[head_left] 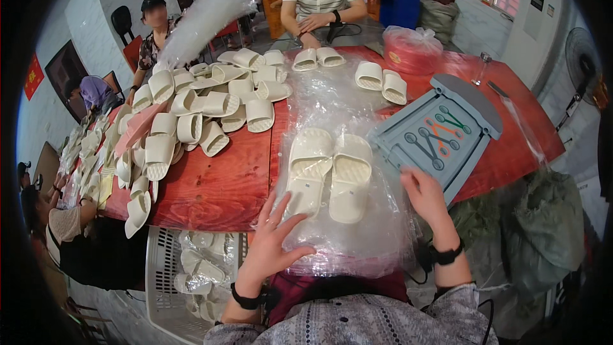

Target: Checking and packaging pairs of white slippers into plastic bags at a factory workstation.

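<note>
Two cream slippers (350, 182) lie side by side, toes pointing away from me, on a layer of clear plastic bags (389, 243). I cannot tell whether the plastic also covers them. My left hand (273, 246) is open, fingers spread, at the heel of the left slipper, with its fingertips close to or touching the slipper's edge. To the right of the pair, my right hand (424, 195) hovers by the plastic's edge near the grey-blue tray. Its fingers are loosely bent and apart, with nothing visible in them.
A heap of cream slippers (217, 105) covers the red table (223, 185) at left. Beyond are two loose pairs, a grey-blue tray (408, 115), and a red bagged bundle (412, 51). A white basket (159, 281) of bagged slippers stands below. Other people sit around the table.
</note>
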`<control>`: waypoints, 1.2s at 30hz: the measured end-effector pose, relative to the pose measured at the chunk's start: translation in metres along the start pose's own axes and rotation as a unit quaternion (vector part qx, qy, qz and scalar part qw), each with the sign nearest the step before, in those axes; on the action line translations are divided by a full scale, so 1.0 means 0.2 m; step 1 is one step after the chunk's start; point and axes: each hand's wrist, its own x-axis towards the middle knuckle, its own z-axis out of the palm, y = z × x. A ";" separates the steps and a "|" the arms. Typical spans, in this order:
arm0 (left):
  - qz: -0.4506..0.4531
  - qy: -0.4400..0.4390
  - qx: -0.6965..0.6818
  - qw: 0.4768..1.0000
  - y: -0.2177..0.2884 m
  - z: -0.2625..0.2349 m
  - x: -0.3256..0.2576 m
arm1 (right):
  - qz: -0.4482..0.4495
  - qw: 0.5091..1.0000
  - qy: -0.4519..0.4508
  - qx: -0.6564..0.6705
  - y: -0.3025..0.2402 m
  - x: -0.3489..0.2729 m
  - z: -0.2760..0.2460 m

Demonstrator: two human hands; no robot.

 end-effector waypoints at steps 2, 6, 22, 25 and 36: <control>0.041 0.000 0.008 0.999 0.04 0.03 0.07 | 0.048 0.998 -0.010 -0.030 -0.01 0.15 0.07; 0.092 -0.055 0.068 0.992 0.00 0.17 0.16 | 0.082 0.976 -0.059 -0.192 0.06 0.42 0.25; -0.057 0.071 -0.268 0.959 -0.29 0.06 -0.23 | -0.204 0.971 -0.002 -0.124 0.05 -0.07 -0.02; -0.027 0.144 -0.122 0.982 -0.29 0.07 -0.15 | -0.273 0.952 -0.050 -0.132 0.03 -0.22 -0.04; 0.084 -0.014 -0.021 0.996 -0.30 0.14 -0.06 | -0.231 0.969 -0.056 -0.076 0.09 -0.33 -0.03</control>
